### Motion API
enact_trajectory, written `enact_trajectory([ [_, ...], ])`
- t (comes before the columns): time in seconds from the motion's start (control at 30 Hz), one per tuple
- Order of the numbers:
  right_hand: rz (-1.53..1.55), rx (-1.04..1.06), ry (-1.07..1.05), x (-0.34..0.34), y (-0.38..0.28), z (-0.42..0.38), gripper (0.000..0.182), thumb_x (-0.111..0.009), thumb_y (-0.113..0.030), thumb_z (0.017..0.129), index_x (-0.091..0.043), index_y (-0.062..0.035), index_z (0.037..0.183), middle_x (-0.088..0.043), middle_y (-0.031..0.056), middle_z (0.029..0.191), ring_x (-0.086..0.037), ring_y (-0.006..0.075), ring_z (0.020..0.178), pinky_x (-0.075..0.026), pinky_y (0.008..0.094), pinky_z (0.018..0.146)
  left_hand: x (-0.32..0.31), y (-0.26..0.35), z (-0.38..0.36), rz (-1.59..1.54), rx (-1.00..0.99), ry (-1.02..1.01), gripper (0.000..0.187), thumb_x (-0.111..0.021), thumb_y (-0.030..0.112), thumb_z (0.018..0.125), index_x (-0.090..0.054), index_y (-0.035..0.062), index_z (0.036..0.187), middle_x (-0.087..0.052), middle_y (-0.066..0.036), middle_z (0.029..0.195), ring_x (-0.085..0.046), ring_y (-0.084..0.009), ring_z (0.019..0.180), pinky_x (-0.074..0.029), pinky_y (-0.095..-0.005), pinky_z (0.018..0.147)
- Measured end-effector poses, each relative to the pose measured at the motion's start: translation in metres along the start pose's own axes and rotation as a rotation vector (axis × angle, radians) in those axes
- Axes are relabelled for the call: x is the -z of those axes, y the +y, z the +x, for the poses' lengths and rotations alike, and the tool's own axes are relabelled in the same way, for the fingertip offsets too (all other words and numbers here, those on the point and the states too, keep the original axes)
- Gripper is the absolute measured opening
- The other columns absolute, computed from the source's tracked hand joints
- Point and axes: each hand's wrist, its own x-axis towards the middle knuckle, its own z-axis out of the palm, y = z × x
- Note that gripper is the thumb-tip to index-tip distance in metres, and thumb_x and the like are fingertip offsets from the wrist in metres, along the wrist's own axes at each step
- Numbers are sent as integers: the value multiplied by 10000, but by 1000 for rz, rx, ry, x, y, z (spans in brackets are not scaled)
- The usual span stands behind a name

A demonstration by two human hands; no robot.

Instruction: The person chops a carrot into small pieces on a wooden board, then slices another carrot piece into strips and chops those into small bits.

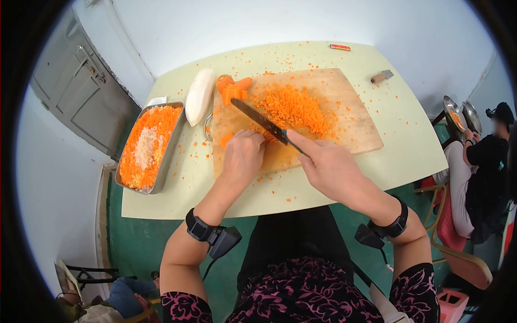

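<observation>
A person's right hand (334, 167) grips a dark-bladed knife (258, 119) above a wooden cutting board (369, 132) on a pale green table (409, 145). The left hand (245, 153) is bunched, fingertips down, near the blade; whether it grips carrot is hidden. Finely chopped carrot (293, 107) covers the board's middle; a peeled white radish (200, 97) lies to its left.

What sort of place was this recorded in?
Probably a plain indoor room used for preparing food: a table bears a board with chopped carrot, a grey door stands leftward, and another person sits nearby.
</observation>
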Motion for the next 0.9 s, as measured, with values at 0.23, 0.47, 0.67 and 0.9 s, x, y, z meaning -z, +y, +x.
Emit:
enact_trajectory([
  [0.23,72,44,90,2,-3,0,404,-505,-97,875,-490,-33,1274,-568,193,678,-574,353,617,-461,439,557,0,1,0,10,8,-14,29,-610,-33,674,-608,-21,648,-600,-157,692,-576,-327,685,-476,-398,618],
  [0.47,25,31,43,0,-4,4,386,-500,-104,877,-505,-23,1255,-586,197,695,-582,354,616,-463,436,562,0,2,3,9,18,-13,22,-614,-31,667,-615,-16,651,-601,-159,697,-582,-328,695,-482,-400,629],
  [0.67,-1,33,42,-2,-3,6,395,-505,-96,866,-504,-18,1253,-592,191,702,-591,346,626,-464,439,570,2,2,2,35,20,-39,25,-626,-14,687,-624,-16,662,-607,-152,705,-592,-323,712,-489,-395,640],
  [0.9,-46,47,9,-8,0,8,412,-504,-79,852,-502,-28,1260,-585,179,679,-585,330,612,-465,432,566,1,1,2,51,32,-45,20,-632,-13,684,-626,-9,666,-610,-149,718,-594,-320,715,-491,-392,643],
])
